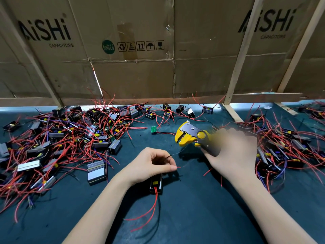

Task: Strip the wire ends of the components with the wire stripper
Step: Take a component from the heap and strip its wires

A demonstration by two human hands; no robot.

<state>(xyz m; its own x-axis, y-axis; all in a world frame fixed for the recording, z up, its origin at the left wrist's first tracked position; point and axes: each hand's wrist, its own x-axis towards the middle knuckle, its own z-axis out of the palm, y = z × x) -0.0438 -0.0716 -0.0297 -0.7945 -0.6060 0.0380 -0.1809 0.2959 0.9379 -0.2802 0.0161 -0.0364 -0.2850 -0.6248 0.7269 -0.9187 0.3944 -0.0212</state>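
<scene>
My left hand [153,164] pinches a red wire and a black wire of a small black box component [155,184] that lies under its palm on the dark green mat; more red and black wires trail from the box toward me. My right hand [232,152] grips the handles of a yellow and grey wire stripper [191,136], held above the mat. Its jaws point left and sit just up and right of the pinched wire tips, apart from them.
A big heap of similar boxes with red wires [66,140] fills the left of the mat, and another heap [284,145] lies at the right. A small green circuit board [153,129] lies near the stripper's jaws. Cardboard walls [140,76] and wooden slats close the back.
</scene>
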